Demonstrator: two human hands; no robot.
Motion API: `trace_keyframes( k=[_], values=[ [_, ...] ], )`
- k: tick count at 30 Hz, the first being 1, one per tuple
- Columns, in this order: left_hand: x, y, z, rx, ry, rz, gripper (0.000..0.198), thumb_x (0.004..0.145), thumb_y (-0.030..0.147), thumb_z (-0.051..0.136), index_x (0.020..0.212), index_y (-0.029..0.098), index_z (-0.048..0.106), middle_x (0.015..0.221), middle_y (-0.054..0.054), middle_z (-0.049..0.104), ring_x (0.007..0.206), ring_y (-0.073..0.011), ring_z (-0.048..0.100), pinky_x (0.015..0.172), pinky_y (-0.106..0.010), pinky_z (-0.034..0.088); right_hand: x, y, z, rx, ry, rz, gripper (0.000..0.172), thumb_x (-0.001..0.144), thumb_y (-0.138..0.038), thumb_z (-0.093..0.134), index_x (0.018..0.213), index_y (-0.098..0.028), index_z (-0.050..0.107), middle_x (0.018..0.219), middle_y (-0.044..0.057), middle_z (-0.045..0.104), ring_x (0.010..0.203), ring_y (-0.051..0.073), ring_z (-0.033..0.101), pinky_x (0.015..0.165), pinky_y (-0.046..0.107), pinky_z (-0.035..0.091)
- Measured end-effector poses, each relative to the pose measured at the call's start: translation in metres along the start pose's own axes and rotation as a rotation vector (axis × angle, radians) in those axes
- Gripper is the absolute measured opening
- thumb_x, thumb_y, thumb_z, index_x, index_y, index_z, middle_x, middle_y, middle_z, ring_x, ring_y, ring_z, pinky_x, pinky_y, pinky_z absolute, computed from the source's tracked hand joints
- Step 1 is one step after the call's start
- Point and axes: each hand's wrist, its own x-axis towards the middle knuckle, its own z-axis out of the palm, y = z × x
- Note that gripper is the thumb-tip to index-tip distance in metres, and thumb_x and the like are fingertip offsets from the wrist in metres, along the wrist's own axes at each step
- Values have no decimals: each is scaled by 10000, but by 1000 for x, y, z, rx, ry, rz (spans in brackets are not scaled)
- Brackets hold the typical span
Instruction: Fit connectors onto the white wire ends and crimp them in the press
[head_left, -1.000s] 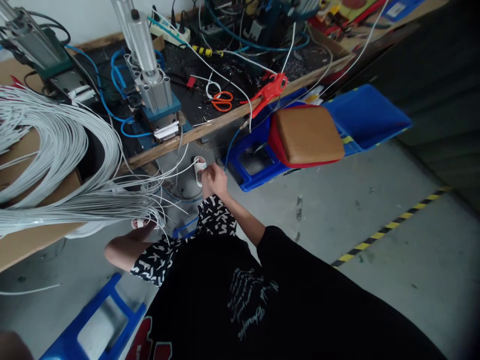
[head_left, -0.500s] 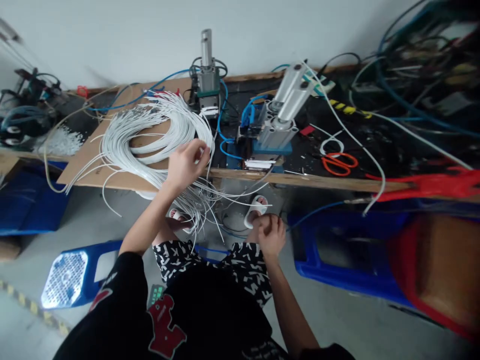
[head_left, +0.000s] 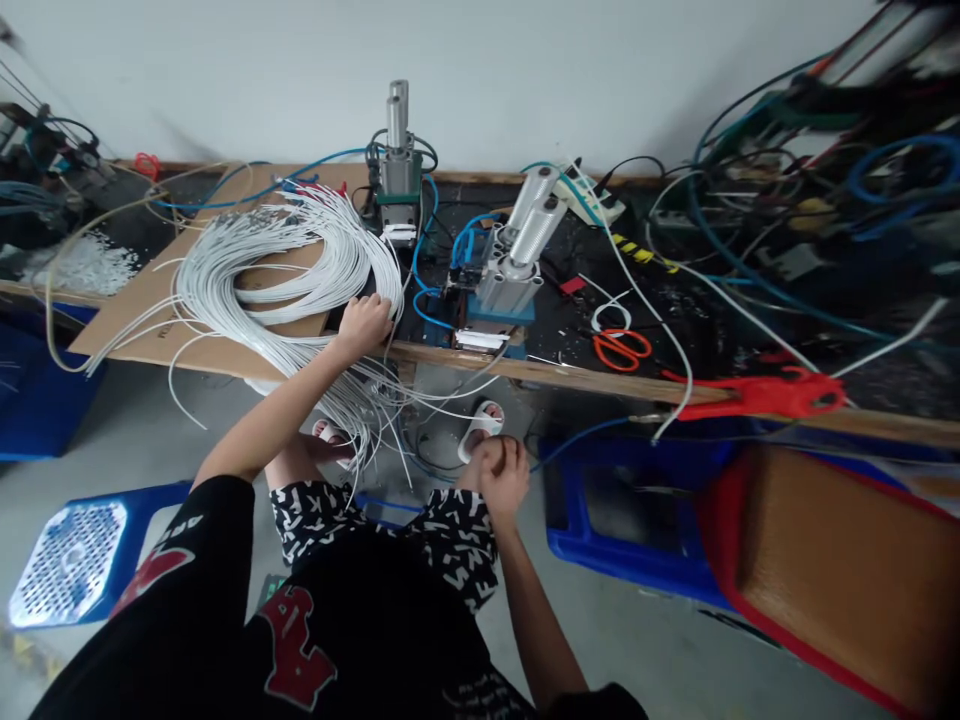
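My left hand rests with fingers curled on the edge of a big coil of white wires that lies on a cardboard sheet on the workbench. Loose wire ends hang over the bench edge above my knees. My right hand is down near my right knee, closed in a loose fist by a white sandal; what it holds, if anything, is hidden. A small pneumatic press stands just right of my left hand.
Another press stands at the back. Orange scissors and a red tool lie on the black bench top amid tangled cables. A blue crate and a brown-cushioned stool sit at right, a blue stool at left.
The view swung from the floor on the right back to the bench. My left hand dropped onto the wire coil near the bench edge. My right hand stayed low by my knee.
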Motion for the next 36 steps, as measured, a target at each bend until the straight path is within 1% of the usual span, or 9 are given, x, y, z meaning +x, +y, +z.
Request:
trace_keyframes(
  k=[6,10,12,16,19,21,26,31,36],
  values=[
    [14,4,-12,-5,-113,-39,311,952,218,496,1165,72,670,1177,-235,690,1111,-334,666,872,-391,467,-2,0,-1,33,19,-12,656,869,-423,464,1468,-166,543,1546,201,478,1383,385,448,1091,584,422],
    [14,4,-17,1,-122,-60,323,952,230,484,1138,60,686,1166,-243,698,1114,-334,666,880,-388,473,-3,1,-2,51,31,-23,653,866,-431,474,1459,-166,546,1547,195,485,1376,382,463,1084,574,434],
    [12,2,-17,-15,-105,-59,340,945,237,489,1175,68,674,1179,-233,697,1106,-335,669,880,-395,480,-3,2,-2,55,36,-22,656,865,-439,475,1457,-167,550,1552,186,490,1380,379,467,1095,567,431],
    [5,-3,-15,-58,-63,32,358,924,225,497,1225,128,666,1227,-177,681,1102,-310,675,879,-383,494,-4,2,-3,52,28,-7,666,862,-441,480,1464,-164,546,1556,190,486,1384,378,470,1096,566,434],
    [-3,-4,-14,-61,-126,93,313,930,234,479,1098,142,726,1187,-165,678,1080,-300,685,873,-375,505,-4,2,-4,50,29,0,662,856,-437,483,1460,-171,551,1554,189,486,1376,376,475,1095,565,433],
    [-6,-4,-13,-56,-163,83,312,932,255,490,1102,143,727,1194,-164,672,1077,-299,689,871,-372,513,-4,3,-4,52,28,-11,662,852,-439,486,1455,-175,557,1552,186,489,1369,378,484,1099,565,431],
    [-3,0,-5,-58,-106,-12,442,917,288,568,1317,99,581,1263,-198,648,1105,-330,681,875,-394,513,-4,6,-4,49,18,-35,673,848,-448,489,1457,-171,556,1546,196,495,1366,391,500,1100,569,437],
    [4,1,0,-54,-83,-56,331,936,196,479,1177,67,665,1203,-235,675,1124,-335,671,904,-400,487,-5,9,-3,38,4,-17,692,852,-461,474,1471,-159,542,1559,205,478,1384,399,487,1107,573,433],
    [4,-4,1,-79,-56,-103,355,951,194,435,1139,70,709,1158,-236,698,1106,-331,673,902,-406,481,-6,11,0,46,28,-35,696,859,-469,459,1465,-137,546,1551,216,483,1389,391,484,1131,560,414]
  ],
)
